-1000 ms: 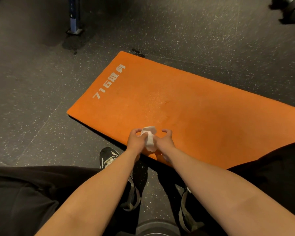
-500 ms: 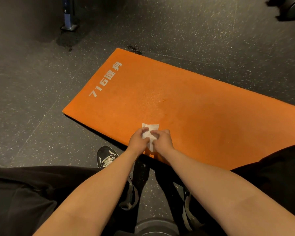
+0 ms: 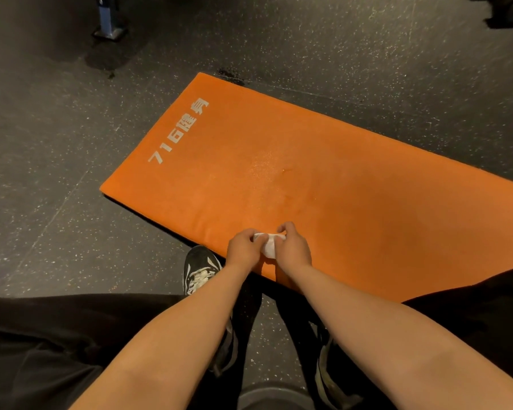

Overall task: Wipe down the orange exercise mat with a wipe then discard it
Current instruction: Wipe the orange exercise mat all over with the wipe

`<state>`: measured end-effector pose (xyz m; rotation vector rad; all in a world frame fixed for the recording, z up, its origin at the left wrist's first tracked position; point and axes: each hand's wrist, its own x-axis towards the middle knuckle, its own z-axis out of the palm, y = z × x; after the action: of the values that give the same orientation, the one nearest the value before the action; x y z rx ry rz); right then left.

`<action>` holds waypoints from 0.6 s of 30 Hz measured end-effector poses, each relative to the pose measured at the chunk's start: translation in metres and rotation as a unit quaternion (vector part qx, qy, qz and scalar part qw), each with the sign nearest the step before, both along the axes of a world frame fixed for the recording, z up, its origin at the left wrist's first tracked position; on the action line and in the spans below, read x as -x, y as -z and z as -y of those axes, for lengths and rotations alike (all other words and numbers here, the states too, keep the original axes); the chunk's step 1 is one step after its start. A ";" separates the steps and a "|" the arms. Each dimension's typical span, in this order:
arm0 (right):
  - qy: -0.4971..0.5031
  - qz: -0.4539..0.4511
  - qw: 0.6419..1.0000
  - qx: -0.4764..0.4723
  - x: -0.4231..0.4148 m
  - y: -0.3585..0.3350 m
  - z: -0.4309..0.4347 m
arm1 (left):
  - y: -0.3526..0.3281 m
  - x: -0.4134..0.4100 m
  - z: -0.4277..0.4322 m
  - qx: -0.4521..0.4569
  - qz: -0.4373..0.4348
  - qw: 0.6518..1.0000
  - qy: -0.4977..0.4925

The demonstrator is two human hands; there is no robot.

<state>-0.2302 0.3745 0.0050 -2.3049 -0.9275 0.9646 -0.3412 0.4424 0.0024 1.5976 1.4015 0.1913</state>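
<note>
The orange exercise mat point(image 3: 323, 179) lies on the dark floor and runs from the upper middle off the right edge, with white lettering near its left end. A small white wipe point(image 3: 269, 245) is bunched over the mat's near edge. My left hand point(image 3: 243, 247) pinches its left side and my right hand point(image 3: 292, 247) pinches its right side, fingers curled round it. Most of the wipe is hidden between the two hands.
Speckled black rubber floor point(image 3: 57, 173) surrounds the mat. My black shoe point(image 3: 200, 269) stands just left of my hands, my dark trousers below. A blue post base point(image 3: 108, 22) stands at the top left. Dark equipment point(image 3: 510, 8) sits at the top right corner.
The wipe stood partly spread above my fingers before; now it is gathered into a small bunch between both hands. My hands have stayed at the mat's near edge.
</note>
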 end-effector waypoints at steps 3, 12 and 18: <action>-0.001 -0.004 1.000 -0.021 0.001 0.004 -0.001 | 0.007 0.004 -0.004 0.015 0.006 1.000 -0.023; -0.224 0.185 0.955 -0.062 0.022 0.042 0.021 | 0.040 0.019 -0.005 -0.046 -0.154 0.984 0.080; -0.287 0.212 0.930 -0.088 0.015 0.062 0.006 | 0.055 0.024 0.001 -0.071 -0.173 0.979 0.079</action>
<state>-0.2457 0.3682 -0.0572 -2.1562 -1.8605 0.5463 -0.3648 0.4418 -0.0524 1.9199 1.5401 -0.0887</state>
